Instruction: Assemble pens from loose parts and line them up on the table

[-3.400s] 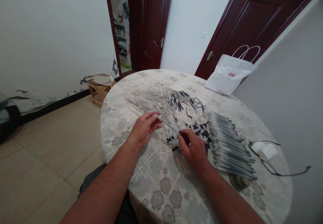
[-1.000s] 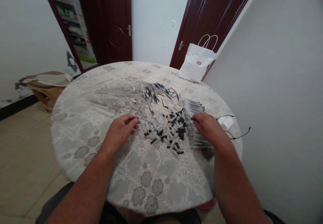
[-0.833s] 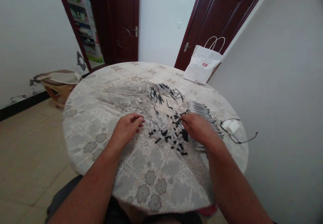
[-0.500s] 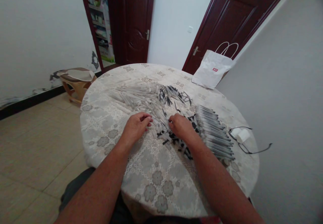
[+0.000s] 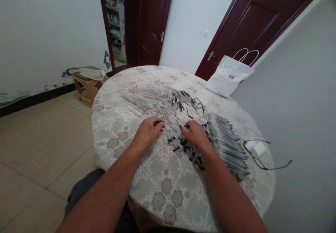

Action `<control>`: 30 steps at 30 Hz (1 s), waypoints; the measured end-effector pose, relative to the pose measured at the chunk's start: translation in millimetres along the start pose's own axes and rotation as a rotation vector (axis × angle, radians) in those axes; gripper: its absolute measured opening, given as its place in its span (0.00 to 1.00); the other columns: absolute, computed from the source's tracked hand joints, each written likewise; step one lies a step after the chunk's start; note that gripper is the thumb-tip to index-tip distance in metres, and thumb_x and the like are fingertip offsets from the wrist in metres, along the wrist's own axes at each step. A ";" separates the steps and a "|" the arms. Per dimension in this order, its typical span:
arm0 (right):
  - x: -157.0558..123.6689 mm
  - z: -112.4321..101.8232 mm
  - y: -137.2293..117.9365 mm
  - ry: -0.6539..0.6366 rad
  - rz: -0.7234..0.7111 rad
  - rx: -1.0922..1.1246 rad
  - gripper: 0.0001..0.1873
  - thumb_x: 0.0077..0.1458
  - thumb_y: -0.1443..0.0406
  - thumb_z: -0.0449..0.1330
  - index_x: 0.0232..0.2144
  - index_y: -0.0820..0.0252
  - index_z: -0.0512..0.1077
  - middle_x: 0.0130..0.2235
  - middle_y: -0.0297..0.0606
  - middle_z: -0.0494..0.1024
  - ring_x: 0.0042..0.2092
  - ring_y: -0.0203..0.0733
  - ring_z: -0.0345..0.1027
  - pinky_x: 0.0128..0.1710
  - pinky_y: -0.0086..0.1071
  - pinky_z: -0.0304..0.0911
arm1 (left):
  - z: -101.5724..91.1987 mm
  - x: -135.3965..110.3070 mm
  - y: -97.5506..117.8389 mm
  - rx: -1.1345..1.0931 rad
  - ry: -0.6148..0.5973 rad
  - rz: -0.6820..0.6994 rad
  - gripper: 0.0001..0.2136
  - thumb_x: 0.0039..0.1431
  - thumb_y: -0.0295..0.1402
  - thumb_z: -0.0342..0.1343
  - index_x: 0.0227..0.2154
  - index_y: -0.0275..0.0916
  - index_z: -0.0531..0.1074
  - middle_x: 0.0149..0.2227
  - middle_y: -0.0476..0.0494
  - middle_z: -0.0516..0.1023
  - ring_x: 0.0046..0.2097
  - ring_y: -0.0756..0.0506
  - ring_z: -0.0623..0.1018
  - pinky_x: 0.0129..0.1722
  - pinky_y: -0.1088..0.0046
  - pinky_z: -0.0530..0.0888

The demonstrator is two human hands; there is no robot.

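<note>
My left hand is over the near left edge of a pile of whitish pen barrels, thumb and fingers pinched together. Whatever it may hold is too small to make out. Across a short gap, my right hand is closed too, its fingertips pointing left above small black and clear pen parts. A dark speck shows by those fingertips, but I cannot tell if it is held. Thin black sticks like refills lie beyond the hands. Right of my right hand, pens with dark tips are stacked in a row.
A patterned cloth covers the round table. Eyeglasses and a crumpled white piece lie at the right edge. A white paper bag stands at the back right. Left of the table is a stool with something draped on it.
The camera view has turned slightly, so the whole scene sits further right. Both hands stay pinched, in nearly the same spots over the table.
</note>
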State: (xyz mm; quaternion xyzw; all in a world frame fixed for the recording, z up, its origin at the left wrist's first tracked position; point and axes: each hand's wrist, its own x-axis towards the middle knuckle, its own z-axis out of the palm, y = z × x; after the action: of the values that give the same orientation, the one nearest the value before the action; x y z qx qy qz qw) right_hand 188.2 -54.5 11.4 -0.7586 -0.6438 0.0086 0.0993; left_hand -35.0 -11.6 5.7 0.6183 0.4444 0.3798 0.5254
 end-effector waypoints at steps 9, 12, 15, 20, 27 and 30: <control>2.2 -15.5 18.6 0.062 0.049 0.475 0.12 0.54 0.59 0.53 0.30 0.59 0.73 0.28 0.33 0.75 0.32 0.40 0.67 0.33 0.30 0.59 | 3.8 -2.2 2.5 -0.064 -0.044 -0.031 0.12 0.55 0.39 0.58 0.38 0.37 0.77 0.35 0.39 0.82 0.35 0.43 0.80 0.28 0.71 0.73; -1.7 -15.6 11.3 0.019 -0.007 0.588 0.12 0.56 0.58 0.55 0.33 0.59 0.73 0.28 0.33 0.74 0.31 0.39 0.67 0.33 0.29 0.59 | 3.9 -3.2 4.7 -0.108 -0.074 -0.032 0.14 0.55 0.40 0.59 0.40 0.36 0.77 0.37 0.37 0.82 0.35 0.43 0.80 0.28 0.70 0.74; -9.8 -16.1 -4.5 -0.035 -0.177 0.635 0.11 0.58 0.58 0.56 0.36 0.59 0.72 0.31 0.33 0.75 0.33 0.38 0.67 0.35 0.29 0.61 | 4.7 -4.3 6.2 -0.198 -0.119 -0.053 0.17 0.56 0.43 0.60 0.43 0.36 0.76 0.39 0.36 0.82 0.35 0.43 0.80 0.28 0.70 0.75; -17.1 -14.7 -20.5 -0.019 -0.413 0.571 0.07 0.60 0.62 0.58 0.36 0.59 0.74 0.35 0.34 0.76 0.38 0.37 0.69 0.41 0.29 0.61 | 7.0 -5.1 3.9 -0.327 -0.158 -0.075 0.16 0.55 0.45 0.62 0.40 0.37 0.75 0.36 0.40 0.80 0.36 0.45 0.80 0.29 0.71 0.76; -1.4 -7.1 18.5 0.032 -0.221 0.242 0.07 0.60 0.66 0.58 0.35 0.61 0.77 0.38 0.39 0.78 0.41 0.40 0.70 0.46 0.31 0.61 | 7.2 -1.9 1.0 -0.316 -0.043 -0.065 0.13 0.58 0.43 0.60 0.35 0.37 0.72 0.34 0.42 0.77 0.34 0.46 0.80 0.28 0.70 0.77; 0.5 -2.5 27.8 0.036 -0.194 0.139 0.09 0.59 0.68 0.58 0.38 0.62 0.78 0.40 0.41 0.78 0.43 0.40 0.70 0.48 0.31 0.61 | 6.8 -0.8 1.3 -0.285 -0.004 -0.078 0.12 0.59 0.42 0.59 0.36 0.37 0.72 0.34 0.42 0.77 0.33 0.46 0.80 0.27 0.71 0.77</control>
State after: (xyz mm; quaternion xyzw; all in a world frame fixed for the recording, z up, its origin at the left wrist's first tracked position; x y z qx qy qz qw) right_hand 215.8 -58.6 9.4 -0.6842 -0.7100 0.0300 0.1638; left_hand -28.7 -14.6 5.9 0.5206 0.4086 0.4172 0.6229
